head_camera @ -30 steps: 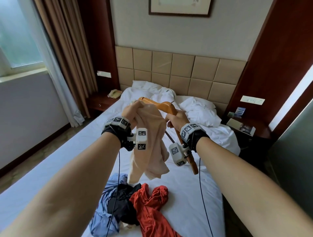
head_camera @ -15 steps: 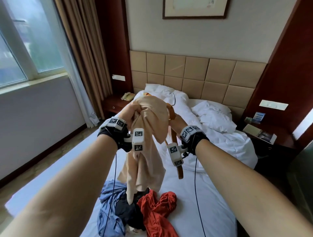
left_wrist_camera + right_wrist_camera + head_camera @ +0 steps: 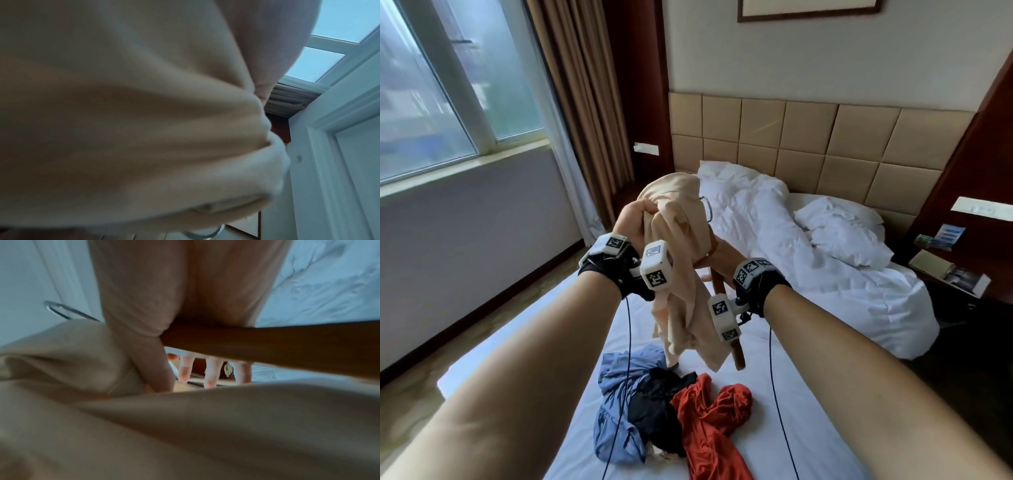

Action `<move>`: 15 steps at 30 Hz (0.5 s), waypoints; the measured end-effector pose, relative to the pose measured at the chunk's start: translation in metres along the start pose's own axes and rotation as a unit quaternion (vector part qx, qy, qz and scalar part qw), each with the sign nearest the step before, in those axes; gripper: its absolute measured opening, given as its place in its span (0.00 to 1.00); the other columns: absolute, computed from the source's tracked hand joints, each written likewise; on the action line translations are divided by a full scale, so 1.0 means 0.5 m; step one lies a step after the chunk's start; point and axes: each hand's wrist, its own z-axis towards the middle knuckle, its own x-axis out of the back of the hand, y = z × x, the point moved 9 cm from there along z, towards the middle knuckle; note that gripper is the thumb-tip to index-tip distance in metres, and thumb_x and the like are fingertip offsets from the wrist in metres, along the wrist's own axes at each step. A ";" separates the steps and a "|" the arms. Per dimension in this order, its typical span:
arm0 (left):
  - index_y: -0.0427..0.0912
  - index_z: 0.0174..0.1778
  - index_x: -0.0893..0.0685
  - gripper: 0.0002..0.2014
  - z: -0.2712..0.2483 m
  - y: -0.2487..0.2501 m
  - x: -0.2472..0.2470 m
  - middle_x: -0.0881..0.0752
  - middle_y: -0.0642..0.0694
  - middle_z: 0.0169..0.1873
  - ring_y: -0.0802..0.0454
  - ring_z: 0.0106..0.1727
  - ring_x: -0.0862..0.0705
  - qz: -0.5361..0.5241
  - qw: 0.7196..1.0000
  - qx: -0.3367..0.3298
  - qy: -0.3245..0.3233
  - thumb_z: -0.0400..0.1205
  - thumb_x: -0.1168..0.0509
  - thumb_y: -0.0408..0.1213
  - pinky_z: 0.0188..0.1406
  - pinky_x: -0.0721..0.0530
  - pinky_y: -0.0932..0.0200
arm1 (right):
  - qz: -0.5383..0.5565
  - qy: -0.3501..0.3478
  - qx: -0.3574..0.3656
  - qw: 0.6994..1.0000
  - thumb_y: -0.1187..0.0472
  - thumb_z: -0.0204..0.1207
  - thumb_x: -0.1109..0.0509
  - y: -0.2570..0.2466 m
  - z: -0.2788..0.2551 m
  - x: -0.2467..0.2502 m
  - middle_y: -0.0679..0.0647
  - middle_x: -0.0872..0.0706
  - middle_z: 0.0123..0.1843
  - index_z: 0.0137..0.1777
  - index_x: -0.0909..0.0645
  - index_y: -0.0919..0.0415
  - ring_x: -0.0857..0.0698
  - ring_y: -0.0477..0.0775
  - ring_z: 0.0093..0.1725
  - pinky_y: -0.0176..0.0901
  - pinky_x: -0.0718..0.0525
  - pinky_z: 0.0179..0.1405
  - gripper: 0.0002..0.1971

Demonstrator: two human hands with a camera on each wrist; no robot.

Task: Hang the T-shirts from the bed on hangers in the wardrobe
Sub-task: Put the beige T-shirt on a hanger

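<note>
Beige T-shirt (image 3: 681, 274) bunched in left hand (image 3: 630, 222) fist; wooden hanger (image 3: 267, 344) across right hand (image 3: 205, 296) palm, fingers (image 3: 211, 374) curled around.

Beige T-shirt (image 3: 681, 260), bunched and draped over the upper end of a wooden hanger (image 3: 738, 356), held above the bed (image 3: 774, 428); the hanger's metal hook (image 3: 708, 209) projects beside the cloth. On the white sheet below lie three crumpled T-shirts, touching: blue (image 3: 616, 407), black (image 3: 657, 411), red (image 3: 709, 425).
</note>
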 end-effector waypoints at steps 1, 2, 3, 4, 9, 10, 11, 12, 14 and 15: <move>0.29 0.36 0.17 0.19 -0.008 -0.004 -0.006 0.15 0.37 0.28 0.44 0.28 0.13 -0.007 1.000 0.012 -0.005 0.81 0.51 0.33 0.29 0.11 0.57 | 0.036 -0.002 0.003 0.999 0.67 0.60 0.18 -0.005 0.002 -0.007 0.62 0.13 0.63 0.72 0.23 0.58 0.13 0.63 0.62 0.68 0.12 0.58 0.37; 0.27 0.34 0.16 0.21 -0.011 -0.007 -0.012 0.15 0.37 0.28 0.45 0.29 0.12 -0.012 1.000 0.018 -0.011 0.81 0.51 0.32 0.30 0.11 0.57 | 0.070 -0.008 0.006 0.998 0.70 0.63 0.19 -0.012 0.000 -0.016 0.63 0.13 0.63 0.72 0.23 0.59 0.12 0.63 0.60 0.65 0.11 0.55 0.35; 0.27 0.32 0.14 0.20 -0.017 -0.005 -0.018 0.14 0.36 0.29 0.45 0.30 0.11 -0.013 1.000 0.010 -0.015 0.78 0.49 0.31 0.32 0.10 0.56 | 0.093 -0.014 0.006 0.996 0.73 0.66 0.21 -0.020 -0.006 -0.023 0.65 0.13 0.62 0.72 0.24 0.62 0.11 0.63 0.57 0.61 0.10 0.52 0.33; 0.27 0.32 0.13 0.18 -0.023 -0.002 -0.022 0.13 0.36 0.30 0.45 0.32 0.11 -0.021 1.000 -0.002 -0.019 0.75 0.47 0.30 0.34 0.09 0.56 | 0.102 -0.019 0.008 0.995 0.76 0.68 0.24 -0.026 -0.009 -0.028 0.67 0.13 0.60 0.71 0.23 0.65 0.11 0.64 0.54 0.57 0.10 0.49 0.29; 0.32 0.41 0.14 0.17 -0.008 0.015 0.046 0.13 0.39 0.33 0.45 0.39 0.11 -0.035 0.996 -0.043 0.072 0.81 0.49 0.31 0.41 0.11 0.56 | 0.051 0.020 0.007 0.998 0.80 0.74 0.33 -0.032 -0.009 -0.011 0.56 0.16 0.37 0.46 0.19 0.62 0.18 0.52 0.35 0.38 0.19 0.30 0.11; 0.33 0.47 0.15 0.15 0.001 0.017 0.081 0.12 0.39 0.37 0.43 0.44 0.12 -0.028 0.992 -0.051 0.115 0.80 0.47 0.32 0.46 0.12 0.54 | 0.030 0.049 0.007 0.998 0.77 0.74 0.32 -0.032 -0.009 0.003 0.55 0.17 0.35 0.42 0.19 0.61 0.19 0.52 0.34 0.38 0.21 0.30 0.10; 0.35 0.51 0.15 0.14 0.008 0.019 0.101 0.12 0.38 0.41 0.41 0.48 0.13 -0.028 0.989 -0.055 0.134 0.79 0.45 0.33 0.49 0.13 0.52 | 0.015 0.079 0.009 0.997 0.75 0.74 0.30 -0.030 -0.004 0.018 0.53 0.17 0.34 0.41 0.19 0.60 0.19 0.51 0.34 0.38 0.22 0.32 0.09; 0.37 0.50 0.15 0.13 0.011 0.021 0.128 0.12 0.38 0.43 0.40 0.51 0.12 -0.011 0.984 -0.061 0.168 0.77 0.42 0.35 0.49 0.14 0.51 | 0.008 0.104 0.013 0.994 0.71 0.73 0.28 -0.029 0.000 0.031 0.53 0.15 0.35 0.43 0.17 0.60 0.17 0.52 0.36 0.40 0.20 0.35 0.06; 0.38 0.43 0.13 0.10 0.034 0.020 0.184 0.13 0.40 0.38 0.40 0.50 0.11 0.013 0.974 -0.067 0.215 0.70 0.35 0.37 0.49 0.14 0.50 | 0.018 0.148 0.015 0.989 0.65 0.73 0.24 -0.027 0.003 0.050 0.55 0.12 0.40 0.48 0.15 0.61 0.13 0.56 0.43 0.46 0.15 0.47 0.05; 0.40 0.39 0.13 0.09 0.049 0.015 0.215 0.13 0.41 0.34 0.41 0.45 0.12 0.033 0.971 -0.055 0.232 0.67 0.33 0.37 0.48 0.14 0.51 | 0.032 0.165 0.016 0.986 0.64 0.72 0.23 -0.026 0.003 0.058 0.54 0.12 0.39 0.45 0.16 0.60 0.13 0.57 0.42 0.49 0.15 0.49 0.05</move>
